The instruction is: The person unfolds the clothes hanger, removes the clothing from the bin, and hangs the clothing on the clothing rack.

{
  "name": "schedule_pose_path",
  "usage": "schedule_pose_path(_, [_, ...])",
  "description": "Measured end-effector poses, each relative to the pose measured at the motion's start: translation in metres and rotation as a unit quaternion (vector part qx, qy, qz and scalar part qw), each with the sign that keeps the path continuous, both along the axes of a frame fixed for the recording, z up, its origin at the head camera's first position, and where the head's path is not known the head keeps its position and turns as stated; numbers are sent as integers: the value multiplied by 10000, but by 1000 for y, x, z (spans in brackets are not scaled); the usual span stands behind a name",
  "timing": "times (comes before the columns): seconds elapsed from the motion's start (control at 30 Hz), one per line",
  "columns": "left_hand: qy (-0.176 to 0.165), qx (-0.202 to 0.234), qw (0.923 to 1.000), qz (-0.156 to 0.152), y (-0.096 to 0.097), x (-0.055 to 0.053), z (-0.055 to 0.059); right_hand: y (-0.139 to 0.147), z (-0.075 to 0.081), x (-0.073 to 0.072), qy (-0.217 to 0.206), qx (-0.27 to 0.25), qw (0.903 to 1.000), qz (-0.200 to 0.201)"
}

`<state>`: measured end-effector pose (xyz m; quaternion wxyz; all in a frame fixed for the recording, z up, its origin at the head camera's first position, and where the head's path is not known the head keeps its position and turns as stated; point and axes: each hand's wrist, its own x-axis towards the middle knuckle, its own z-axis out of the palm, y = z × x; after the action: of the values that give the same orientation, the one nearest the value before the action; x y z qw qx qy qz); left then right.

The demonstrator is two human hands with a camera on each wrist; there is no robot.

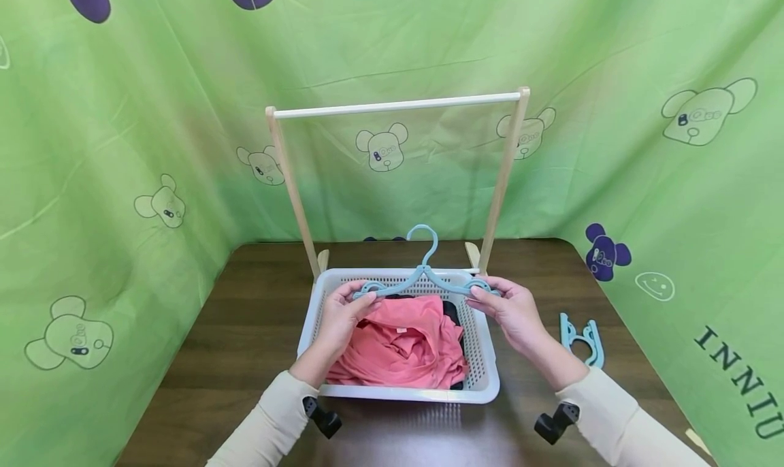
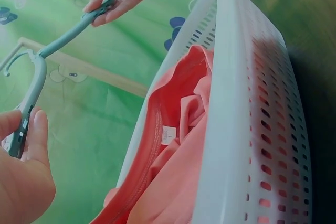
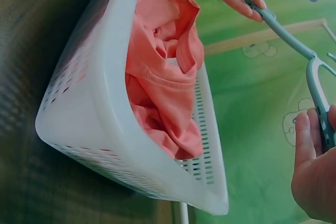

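Observation:
A light blue clothes hanger [image 1: 424, 271], its arms spread and its hook upward, is held above the basket. My left hand [image 1: 343, 314] pinches one arm's end between thumb and fingers. The opposite end is pinched by my right hand [image 1: 513, 315]. Both wrist views show the same grip, with the hanger [image 2: 68, 38] apart from the clothing. Below it, a coral-pink garment [image 1: 401, 344] with a small white label lies crumpled in the white perforated basket [image 1: 404, 392]. Something black shows under the garment's edges.
Behind the basket stands a rack with a white rail [image 1: 398, 106] and wooden posts [image 1: 503, 181]. A folded light blue hanger [image 1: 582, 341] lies on the brown table [image 1: 245, 317] to the right. Green printed cloth [image 1: 184, 99] surrounds the table.

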<state>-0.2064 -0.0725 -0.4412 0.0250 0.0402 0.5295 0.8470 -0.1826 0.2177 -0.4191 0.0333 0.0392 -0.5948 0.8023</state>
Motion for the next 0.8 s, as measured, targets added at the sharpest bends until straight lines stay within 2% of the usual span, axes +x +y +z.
schedule_pose_path(0.3, [-15, 172, 9997, -173, 2, -1, -1, 3, -2, -1, -26, 169, 9998, 103])
schedule_pose_path(0.53, [-21, 61, 9994, -331, -1, -2, -2, 7, -2, -2, 20, 345, 9993, 105])
schedule_pose_path(0.7, [-127, -293, 9984, -457, -4, -2, 1, 11, -2, -2, 68, 951, 9954, 48])
schedule_pose_path(0.8, [-159, -529, 9971, -522, -5, -2, 4, 12, -1, -2, 87, 1591, 9872, -52])
